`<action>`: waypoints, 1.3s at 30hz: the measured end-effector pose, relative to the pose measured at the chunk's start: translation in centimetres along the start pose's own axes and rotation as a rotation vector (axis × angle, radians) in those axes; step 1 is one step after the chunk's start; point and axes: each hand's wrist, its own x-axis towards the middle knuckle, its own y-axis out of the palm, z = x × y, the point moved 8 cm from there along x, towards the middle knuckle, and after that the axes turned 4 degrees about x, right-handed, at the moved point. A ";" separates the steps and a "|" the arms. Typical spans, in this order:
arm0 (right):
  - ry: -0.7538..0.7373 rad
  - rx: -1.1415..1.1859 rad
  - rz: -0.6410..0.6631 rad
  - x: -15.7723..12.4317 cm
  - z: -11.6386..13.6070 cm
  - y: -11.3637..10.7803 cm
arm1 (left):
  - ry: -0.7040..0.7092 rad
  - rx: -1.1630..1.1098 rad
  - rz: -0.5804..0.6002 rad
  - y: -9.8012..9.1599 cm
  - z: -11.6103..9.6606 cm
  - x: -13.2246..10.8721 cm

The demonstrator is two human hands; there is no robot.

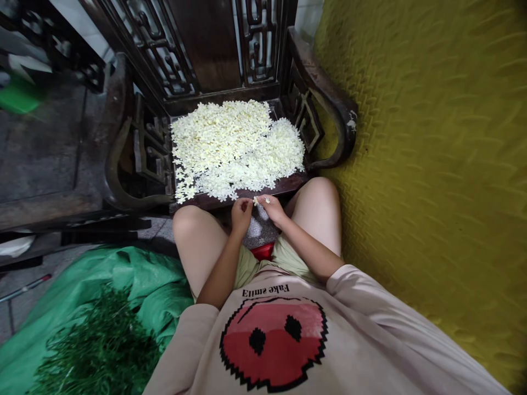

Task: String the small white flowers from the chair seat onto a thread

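- Right hand (273,210): pinches one flower (256,201) at its fingertips, just off the front edge of the chair (288,184); another pale bloom shows against its fingers.
- Left hand (241,215): curled, fingertips near that flower; cannot tell whether it grips anything.
- Flower's facing and long axis: too small to tell.
- Two heaps, blooms too many to count: yellowish heap (218,131) toward the back-left corner, whiter heap (284,145) along the right and front edges.
- Dark, carved wood; yellow textured wall (432,164) right; one green sack (123,263) with leaves (102,340) left.
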 end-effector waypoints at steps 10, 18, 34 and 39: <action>-0.025 -0.064 0.078 0.2 -0.7 0.7 | 0.015 0.070 0.049 0.8 0.2 -0.1; 0.018 -0.053 0.113 0.0 -1.1 1.2 | -0.085 -0.080 0.030 0.7 0.7 -0.1; 0.142 0.161 0.034 -0.1 -0.9 0.3 | -0.211 -0.416 0.075 1.1 0.6 -0.1; 0.150 0.188 0.035 0.0 -1.1 0.4 | -0.236 -0.426 0.092 1.2 0.8 -0.1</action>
